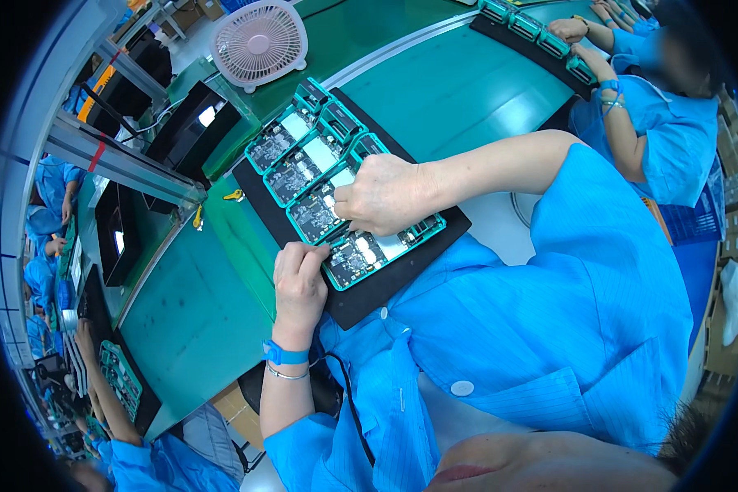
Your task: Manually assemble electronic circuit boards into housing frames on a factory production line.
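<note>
Several teal-framed circuit board units (pixel 355 261) lie in a row on a black mat (pixel 361 305). My left hand (pixel 299 284) has its fingers curled together at the left corner of the nearest unit, its fingertips touching the frame. Above the nearest units, my right hand (pixel 383 195) is closed, with fingertips pointing down between the nearest frame and the one beside it. What either hand pinches is too small or hidden to make out. A blue wrist strap (pixel 284 354) with a cord is on my left wrist.
A white fan (pixel 259 43) stands beyond the units. Yellow clips (pixel 234 195) lie to their left on the green work surface (pixel 190 316), near a metal frame (pixel 131 168). Co-workers sit at right (pixel 648 123) and lower left (pixel 164 459), with similar units (pixel 541 37) by the right one.
</note>
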{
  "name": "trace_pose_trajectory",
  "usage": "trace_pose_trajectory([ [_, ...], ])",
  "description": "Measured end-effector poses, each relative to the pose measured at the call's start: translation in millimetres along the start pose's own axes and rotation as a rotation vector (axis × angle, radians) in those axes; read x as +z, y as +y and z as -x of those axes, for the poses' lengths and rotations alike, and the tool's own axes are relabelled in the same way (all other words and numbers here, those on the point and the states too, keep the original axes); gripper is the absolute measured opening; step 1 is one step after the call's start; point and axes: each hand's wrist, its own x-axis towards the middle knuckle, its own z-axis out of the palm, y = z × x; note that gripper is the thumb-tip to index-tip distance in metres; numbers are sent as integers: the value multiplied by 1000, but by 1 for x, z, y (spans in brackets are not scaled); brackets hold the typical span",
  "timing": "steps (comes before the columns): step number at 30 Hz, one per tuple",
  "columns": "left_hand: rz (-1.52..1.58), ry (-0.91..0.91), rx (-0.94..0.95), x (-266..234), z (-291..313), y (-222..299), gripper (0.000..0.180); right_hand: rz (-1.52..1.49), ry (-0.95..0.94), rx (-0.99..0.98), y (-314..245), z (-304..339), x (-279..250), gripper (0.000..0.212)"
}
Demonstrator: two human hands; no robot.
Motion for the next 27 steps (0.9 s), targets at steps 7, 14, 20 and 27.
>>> trace_pose_trajectory([
  [7, -37, -10, 5, 0, -4, 2, 27, 5, 25, -29, 2, 1, 1, 24],
  [14, 39, -122, 23, -9, -8, -6, 22, 6, 9, -17, 3, -2, 5, 24],
  [20, 3, -97, -137, -26, -9, -9, 24, -38, 241, 33, 20, 19, -9, 25],
  [27, -164, -350, -225, -62, 14, -46, 105, -320, 313, 288, 70, 39, -27, 33],
])
